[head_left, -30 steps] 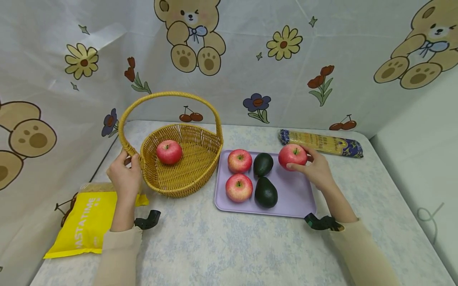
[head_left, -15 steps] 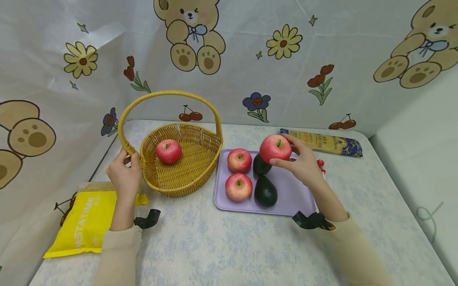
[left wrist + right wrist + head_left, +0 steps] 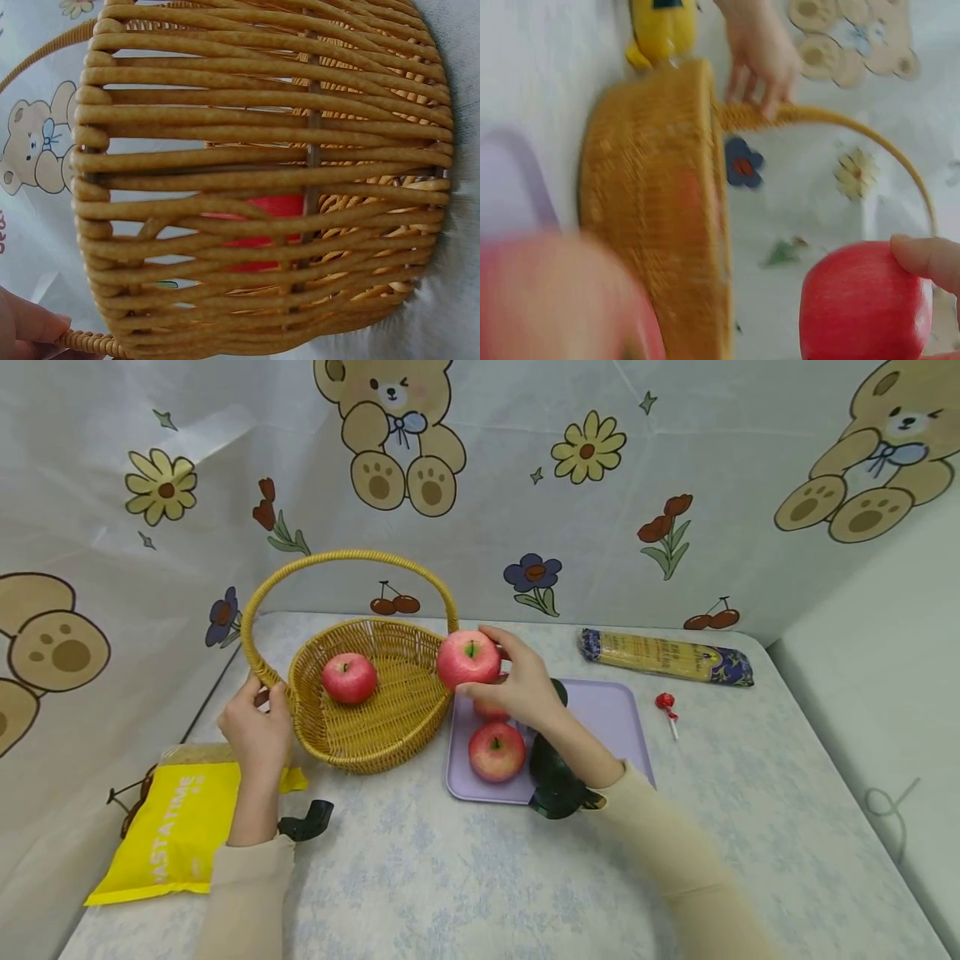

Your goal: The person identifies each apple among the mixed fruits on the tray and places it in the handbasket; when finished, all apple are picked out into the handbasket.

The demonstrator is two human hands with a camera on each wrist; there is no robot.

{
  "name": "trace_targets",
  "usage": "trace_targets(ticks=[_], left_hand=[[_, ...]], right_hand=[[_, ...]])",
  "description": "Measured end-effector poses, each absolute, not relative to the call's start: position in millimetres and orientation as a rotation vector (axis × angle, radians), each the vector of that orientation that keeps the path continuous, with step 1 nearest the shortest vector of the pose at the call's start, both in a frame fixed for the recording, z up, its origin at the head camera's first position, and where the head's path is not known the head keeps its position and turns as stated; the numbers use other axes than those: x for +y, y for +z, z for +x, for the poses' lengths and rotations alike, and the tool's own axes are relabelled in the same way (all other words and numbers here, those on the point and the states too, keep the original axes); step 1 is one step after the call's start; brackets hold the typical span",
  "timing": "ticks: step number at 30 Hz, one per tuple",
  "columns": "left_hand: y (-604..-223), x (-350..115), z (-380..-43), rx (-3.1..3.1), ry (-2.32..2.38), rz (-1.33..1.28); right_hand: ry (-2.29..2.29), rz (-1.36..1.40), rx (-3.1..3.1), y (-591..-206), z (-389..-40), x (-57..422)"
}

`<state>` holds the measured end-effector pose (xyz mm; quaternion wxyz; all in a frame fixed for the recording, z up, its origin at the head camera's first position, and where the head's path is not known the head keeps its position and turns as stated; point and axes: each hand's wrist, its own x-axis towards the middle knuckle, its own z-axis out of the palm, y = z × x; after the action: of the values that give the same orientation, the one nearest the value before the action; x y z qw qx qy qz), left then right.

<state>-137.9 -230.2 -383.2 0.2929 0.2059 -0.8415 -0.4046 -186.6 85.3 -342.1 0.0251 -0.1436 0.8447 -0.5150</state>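
Observation:
My left hand [image 3: 258, 727] pinches the lower left end of the handle of a yellow wicker basket [image 3: 375, 752]. One red apple [image 3: 349, 678] lies inside the basket, on its left side. Between the thumb and fingers of my right hand [image 3: 521, 685] is another red apple [image 3: 468, 660], held up at the basket's right rim. Below that hand a lilac tray [image 3: 618, 718] carries an apple [image 3: 497, 752], a second apple partly covered by the hand, and two dark avocados [image 3: 547, 764], both partly hidden by the arm. The right wrist view shows the held apple [image 3: 866, 304] near the basket.
A yellow pasta bag [image 3: 168, 835] lies left of the basket, partly under the left forearm. Behind the tray is a long gold and blue packet [image 3: 667, 657]. A red lollipop [image 3: 666, 703] lies right of the tray. A printed cloth backs the table.
My right hand has lifted the apple off the tray's right part and carried it left to the basket's rim. The lollipop has come into view. My left hand keeps its hold on the handle.

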Motion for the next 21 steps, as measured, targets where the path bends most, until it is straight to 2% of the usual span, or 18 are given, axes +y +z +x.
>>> trace_targets(ticks=[11, 21], left_hand=[[-383, -232, -137, -2.256, -1.086, 0.571], [-382, -231, -137, -2.268, -1.064, 0.565]], right_hand=[[-1.453, -0.467, 2.678, -364, -199, -5], [-1.465, -0.274, 2.776, -388, -216, -47]])
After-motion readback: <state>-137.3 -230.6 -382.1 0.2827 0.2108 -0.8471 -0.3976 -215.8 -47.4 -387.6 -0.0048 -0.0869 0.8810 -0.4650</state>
